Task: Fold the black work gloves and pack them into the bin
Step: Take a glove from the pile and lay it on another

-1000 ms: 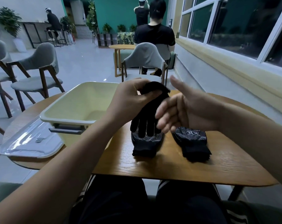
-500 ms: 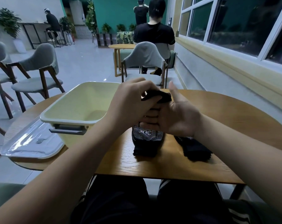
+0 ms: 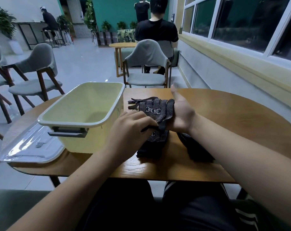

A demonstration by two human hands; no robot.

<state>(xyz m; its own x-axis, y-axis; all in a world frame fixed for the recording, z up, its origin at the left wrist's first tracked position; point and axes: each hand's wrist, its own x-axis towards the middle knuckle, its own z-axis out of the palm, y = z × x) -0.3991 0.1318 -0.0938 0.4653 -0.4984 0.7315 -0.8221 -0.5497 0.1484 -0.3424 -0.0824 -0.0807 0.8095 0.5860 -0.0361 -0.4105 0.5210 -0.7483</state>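
Two hands work one black glove (image 3: 158,110) just right of the bin (image 3: 78,104). The left hand's (image 3: 133,129) fingers (image 3: 142,120) are curled and pinch its cuff edge. The right hand (image 3: 181,114) lies flat beneath it, thumb stretched up, its own fingers hidden under the fabric. A second ago this glove hung upright from the left hand; now it lies spread across the right palm, fingertips toward the bin, so the fold looks about to begin. Right of the bin's near corner, a folded glove (image 3: 151,147) and a second folded bundle (image 3: 197,151) rest on the counter (image 3: 241,122), not yet packed. Left of the bin lies a clear lid (image 3: 29,147).
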